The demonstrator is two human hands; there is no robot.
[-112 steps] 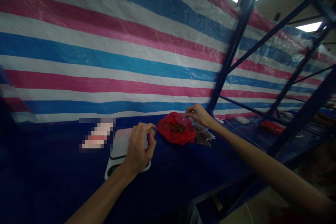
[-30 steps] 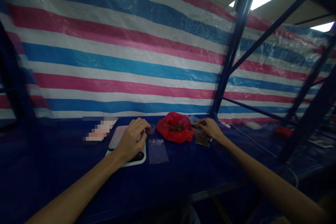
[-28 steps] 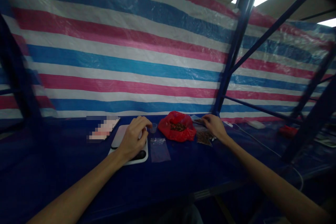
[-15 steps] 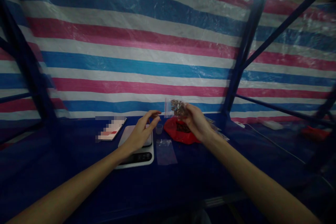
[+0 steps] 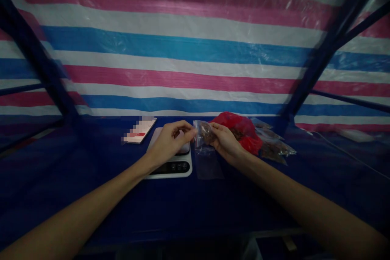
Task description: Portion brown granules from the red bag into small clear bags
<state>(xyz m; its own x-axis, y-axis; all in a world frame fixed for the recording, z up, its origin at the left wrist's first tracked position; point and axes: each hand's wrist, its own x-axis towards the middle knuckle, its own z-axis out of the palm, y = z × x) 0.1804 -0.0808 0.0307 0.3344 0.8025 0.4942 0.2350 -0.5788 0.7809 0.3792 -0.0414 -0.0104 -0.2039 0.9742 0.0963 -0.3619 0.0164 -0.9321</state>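
My right hand (image 5: 226, 141) grips a small clear zip-lock bag (image 5: 205, 133) holding brown dried bits, its zip edge turned to the left. At that edge my left hand (image 5: 174, 140) pinches with thumb and forefinger, over the right part of a white kitchen scale (image 5: 164, 171). Beneath the held bag, a flat clear zip-lock bag (image 5: 209, 166) lies on the blue table (image 5: 195, 207). Behind my right hand sits an open red plastic bag (image 5: 236, 121) with brown bits inside.
Several filled clear bags (image 5: 274, 144) lie right of the red bag. A phone-like pale slab (image 5: 140, 132), partly pixelated, rests left of the scale. Blue metal posts (image 5: 317, 65) and a striped plastic sheet (image 5: 183, 75) stand behind; a white cable (image 5: 344, 152) runs at right.
My right hand has lowered the filled bag, and my left hand has met its zip edge. The small clear cup beside the scale is now hidden. The camera view has tilted down.
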